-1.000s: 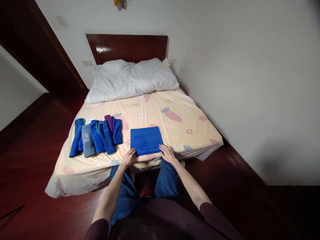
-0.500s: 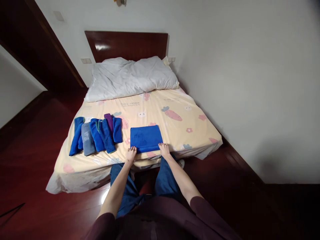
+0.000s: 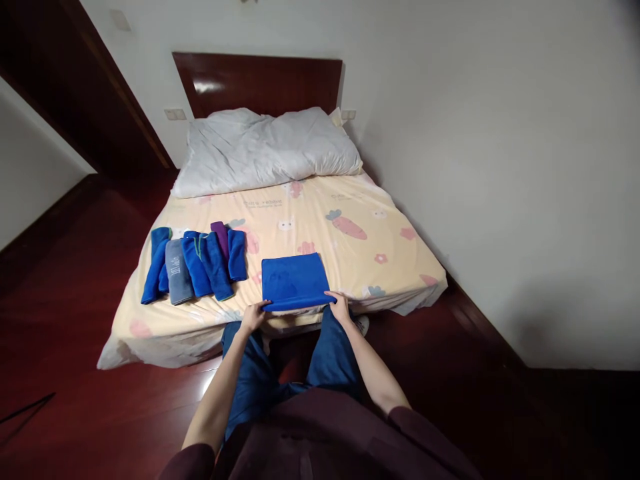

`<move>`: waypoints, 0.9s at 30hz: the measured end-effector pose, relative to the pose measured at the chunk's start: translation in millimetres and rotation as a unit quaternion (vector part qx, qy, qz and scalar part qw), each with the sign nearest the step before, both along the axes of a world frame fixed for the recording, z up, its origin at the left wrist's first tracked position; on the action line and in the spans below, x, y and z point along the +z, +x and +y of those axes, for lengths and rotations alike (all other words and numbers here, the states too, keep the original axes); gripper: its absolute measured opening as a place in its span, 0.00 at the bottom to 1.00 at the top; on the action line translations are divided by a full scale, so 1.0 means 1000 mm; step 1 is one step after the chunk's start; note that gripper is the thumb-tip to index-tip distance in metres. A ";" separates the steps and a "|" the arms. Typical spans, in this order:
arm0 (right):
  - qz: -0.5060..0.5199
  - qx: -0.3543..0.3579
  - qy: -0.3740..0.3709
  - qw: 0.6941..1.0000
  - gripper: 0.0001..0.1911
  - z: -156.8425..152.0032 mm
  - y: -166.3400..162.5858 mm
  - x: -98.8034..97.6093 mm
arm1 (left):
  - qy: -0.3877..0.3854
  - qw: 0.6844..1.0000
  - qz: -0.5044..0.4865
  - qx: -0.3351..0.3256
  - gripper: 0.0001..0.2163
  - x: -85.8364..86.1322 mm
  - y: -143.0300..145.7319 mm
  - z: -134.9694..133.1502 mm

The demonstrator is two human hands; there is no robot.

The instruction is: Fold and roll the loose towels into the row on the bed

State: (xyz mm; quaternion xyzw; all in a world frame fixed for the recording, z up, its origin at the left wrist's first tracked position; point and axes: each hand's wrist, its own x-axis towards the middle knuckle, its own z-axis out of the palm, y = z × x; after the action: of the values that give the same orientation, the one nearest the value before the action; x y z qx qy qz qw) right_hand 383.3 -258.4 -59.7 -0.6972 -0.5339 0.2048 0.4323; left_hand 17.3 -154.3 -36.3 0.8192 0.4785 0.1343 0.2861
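Observation:
A blue towel (image 3: 294, 279), folded into a rectangle, lies at the front edge of the bed. Its near edge is gripped at both corners. My left hand (image 3: 254, 316) pinches the near left corner, and my right hand (image 3: 339, 307) pinches the near right corner, with the edge stretched between them. To the left lies a group of rolled towels: several blue ones (image 3: 215, 267), a grey one (image 3: 179, 273) with pale lettering, and a purple one (image 3: 220, 237) partly hidden behind the blue.
The bed (image 3: 350, 267) wears a cream sheet with carrot and flower prints. A white quilt (image 3: 270, 150) is bunched below the dark wooden headboard (image 3: 260, 80). A white wall (image 3: 500, 167) rises on the right, and dark red floor (image 3: 75, 320) runs along the left.
Both hands have drawn the towel's near edge slightly toward me, to the brink of the bed. The camera view has shifted a little. The rolled towels have stayed in place.

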 end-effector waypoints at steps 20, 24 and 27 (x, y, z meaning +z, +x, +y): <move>0.113 -0.097 0.002 0.989 0.21 0.017 0.006 -0.013 | -0.044 0.977 -0.152 0.140 0.21 -0.009 0.003 0.006; 0.105 -0.106 0.001 0.989 0.26 0.016 0.006 -0.014 | -0.040 0.974 -0.150 0.162 0.21 -0.011 0.004 0.007; 0.103 -0.110 0.005 0.989 0.29 0.016 0.007 -0.012 | -0.029 0.972 -0.149 0.179 0.20 -0.012 0.004 0.008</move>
State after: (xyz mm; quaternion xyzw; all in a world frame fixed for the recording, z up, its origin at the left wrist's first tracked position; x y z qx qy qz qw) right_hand 389.9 -242.5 -71.9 -0.7248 -0.4077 0.2244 0.5081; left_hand 21.0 -146.5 -48.7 0.6821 0.5732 0.2903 0.3492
